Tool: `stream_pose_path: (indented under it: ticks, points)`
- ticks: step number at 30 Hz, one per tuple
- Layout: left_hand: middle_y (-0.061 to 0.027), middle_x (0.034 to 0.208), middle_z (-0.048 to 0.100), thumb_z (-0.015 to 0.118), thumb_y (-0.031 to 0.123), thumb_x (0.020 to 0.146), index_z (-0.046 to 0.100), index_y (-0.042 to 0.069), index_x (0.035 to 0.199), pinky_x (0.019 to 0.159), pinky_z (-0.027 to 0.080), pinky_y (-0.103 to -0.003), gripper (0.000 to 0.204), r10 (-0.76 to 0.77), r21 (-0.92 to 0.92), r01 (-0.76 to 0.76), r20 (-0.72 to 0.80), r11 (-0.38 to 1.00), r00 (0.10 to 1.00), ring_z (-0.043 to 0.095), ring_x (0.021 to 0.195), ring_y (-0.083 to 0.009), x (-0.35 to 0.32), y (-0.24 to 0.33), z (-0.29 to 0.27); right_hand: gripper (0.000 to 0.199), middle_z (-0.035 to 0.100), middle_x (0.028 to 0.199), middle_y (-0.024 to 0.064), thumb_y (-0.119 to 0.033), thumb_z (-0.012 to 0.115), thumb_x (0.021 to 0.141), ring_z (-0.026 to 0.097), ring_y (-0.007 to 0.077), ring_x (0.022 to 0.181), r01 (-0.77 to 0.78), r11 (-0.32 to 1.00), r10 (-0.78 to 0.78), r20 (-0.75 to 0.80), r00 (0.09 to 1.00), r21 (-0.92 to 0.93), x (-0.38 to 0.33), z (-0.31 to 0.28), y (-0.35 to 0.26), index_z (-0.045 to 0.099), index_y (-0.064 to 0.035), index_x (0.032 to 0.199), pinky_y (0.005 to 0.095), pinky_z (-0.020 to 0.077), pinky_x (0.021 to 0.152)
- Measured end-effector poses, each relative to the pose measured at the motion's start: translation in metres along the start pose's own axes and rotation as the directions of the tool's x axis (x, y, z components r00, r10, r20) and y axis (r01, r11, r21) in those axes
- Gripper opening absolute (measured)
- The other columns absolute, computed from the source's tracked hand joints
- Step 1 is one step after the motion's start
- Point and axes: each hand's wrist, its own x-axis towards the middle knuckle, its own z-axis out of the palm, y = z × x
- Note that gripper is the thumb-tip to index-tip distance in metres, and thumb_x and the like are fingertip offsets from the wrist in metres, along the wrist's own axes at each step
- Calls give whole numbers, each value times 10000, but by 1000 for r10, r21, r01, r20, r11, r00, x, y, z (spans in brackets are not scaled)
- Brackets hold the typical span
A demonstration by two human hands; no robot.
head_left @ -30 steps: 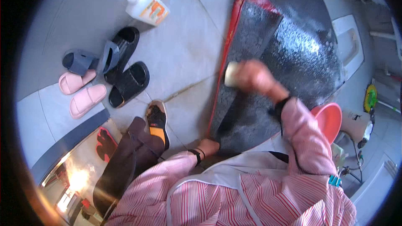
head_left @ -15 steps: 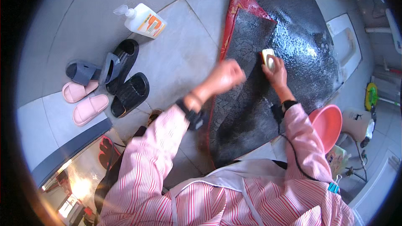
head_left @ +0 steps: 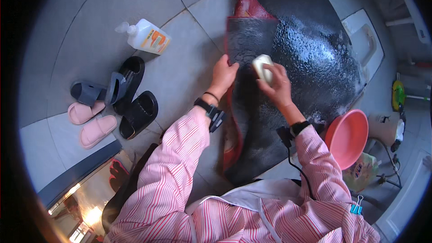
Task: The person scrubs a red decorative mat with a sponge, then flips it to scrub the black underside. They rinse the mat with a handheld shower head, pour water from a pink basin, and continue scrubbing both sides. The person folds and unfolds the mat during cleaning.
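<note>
Potentially, the block (head_left: 261,65) pinched in the right grip (head_left: 278,84) could be loosened by wetness; the mat's left edge (head_left: 230,40) is pinched in the left grip (head_left: 223,74).

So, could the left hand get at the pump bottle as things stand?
Probably yes: nothing visible stands between the left hand and the pump bottle, though the hand seems to hold the mat by its edge and would need to let go first.

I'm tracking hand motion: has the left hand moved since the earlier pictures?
Yes, the left hand moved up the view, nearer the stationary white pump bottle.
</note>
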Motion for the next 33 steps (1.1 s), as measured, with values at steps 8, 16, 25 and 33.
stream_pose_path:
  ticks: [8, 16, 25, 33]
  points:
    - [9, 785, 613, 633, 95, 908, 628, 54, 1015, 438, 383, -273, 115, -340, -374, 351, 97, 858, 935, 488, 528, -69, -75, -28, -82, 468, 595, 1267, 119, -260, 815, 732, 636, 347, 1067, 422, 894, -381, 238, 893, -152, 86, 76, 1, 705, -229, 1185, 434, 539, 947]
    - [-73, 778, 652, 644, 120, 881, 629, -18, 1030, 421, 461, -280, 204, -561, 9, 581, 275, 814, 781, 569, 506, -139, -132, -70, -155, 384, 642, 1155, 143, -215, 802, 760, 659, 377, 1033, -167, 800, 180, -36, 983, -576, 102, -47, 106, 719, -144, 1129, 444, 550, 910]
    - [-224, 777, 698, 547, 79, 858, 666, 9, 1033, 639, 536, -553, 223, -19, 347, -543, 855, 765, 518, 703, 752, -425, -232, -72, -64, 366, 605, 1217, 189, -189, 763, 762, 629, 394, 1085, 157, 880, -66, 211, 975, -449, 56, -9, 96, 701, -93, 1109, 460, 544, 932]
    - [-189, 855, 737, 682, 345, 832, 756, 28, 910, 703, 569, -488, 335, -379, 459, -652, 885, 603, 272, 727, 799, -377, -213, -57, -71, 378, 612, 1193, 169, -332, 775, 804, 663, 399, 1007, -385, 753, 270, -283, 920, -534, 75, -105, 122, 680, -221, 1152, 487, 561, 853]
